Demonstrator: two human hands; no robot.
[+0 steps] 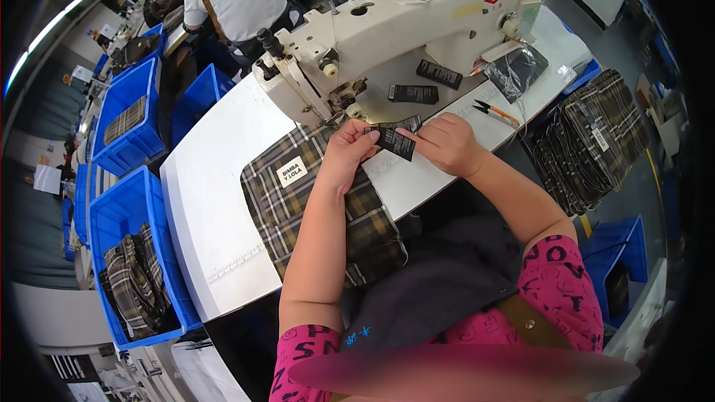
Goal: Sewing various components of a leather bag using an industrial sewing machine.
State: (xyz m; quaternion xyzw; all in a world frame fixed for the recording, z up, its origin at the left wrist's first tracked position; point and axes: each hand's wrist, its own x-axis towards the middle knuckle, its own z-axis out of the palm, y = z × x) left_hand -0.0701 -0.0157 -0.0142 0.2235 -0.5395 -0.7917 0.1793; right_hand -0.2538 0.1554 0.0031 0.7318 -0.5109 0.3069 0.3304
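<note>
- Black rectangular label pinched between both hands.
- Two more black labels on the tabletop.
- White square patch on the plaid fabric.
- Clear plastic bag beside the machine.

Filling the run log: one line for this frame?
left hand: pinching black label | right hand: pinching same label | plaid garment: under sewing machine

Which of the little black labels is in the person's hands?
The black label pinched between left hand and right hand. The other two labels lie loose on the table, farther back.
</note>
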